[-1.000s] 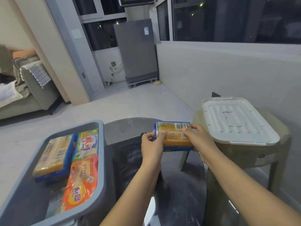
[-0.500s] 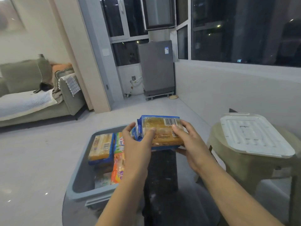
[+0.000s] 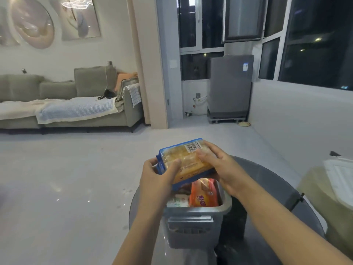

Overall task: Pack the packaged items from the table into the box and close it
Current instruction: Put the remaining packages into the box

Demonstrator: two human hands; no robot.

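my left hand (image 3: 159,174) + right hand (image 3: 219,165) both grip the blue pack (image 3: 188,159), one per end | pack tilted, held just above open grey box (image 3: 193,213) | box on round tabletop (image 3: 267,188), orange pack (image 3: 203,194) inside | white lid (image 3: 340,178) well right

box (image 3: 198,212) mouth blocked by blue packet (image 3: 188,161)
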